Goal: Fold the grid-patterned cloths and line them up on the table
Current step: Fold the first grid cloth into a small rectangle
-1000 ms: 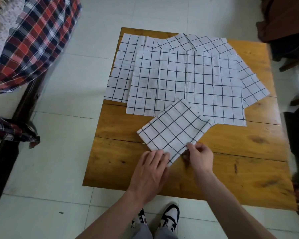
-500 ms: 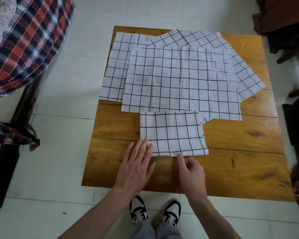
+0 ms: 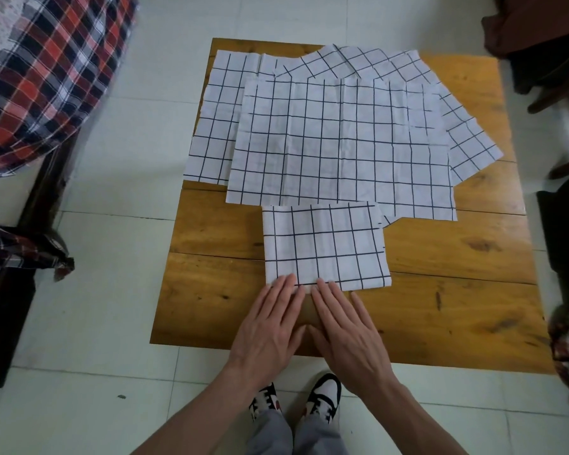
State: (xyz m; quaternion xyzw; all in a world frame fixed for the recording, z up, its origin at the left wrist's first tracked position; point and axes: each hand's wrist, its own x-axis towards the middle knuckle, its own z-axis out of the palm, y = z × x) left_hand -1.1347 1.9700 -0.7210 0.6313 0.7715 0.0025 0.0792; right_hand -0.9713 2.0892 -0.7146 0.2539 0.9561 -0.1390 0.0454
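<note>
A folded white cloth with a black grid lies square on the wooden table, near its front middle. My left hand and my right hand lie flat side by side on the table, fingers straight, fingertips touching the folded cloth's near edge. Behind it, several unfolded grid cloths overlap: a large one on top, one sticking out at the left, and one angled at the back right.
A red and black plaid fabric drapes over furniture at the left, with a dark bench below it. Dark chairs stand at the right. Tiled floor surrounds the table; my shoes show below its front edge.
The folded cloth was turned from a diagonal to lie square with the table. My right hand let go of its corner, and both hands now lie flat at its near edge.
</note>
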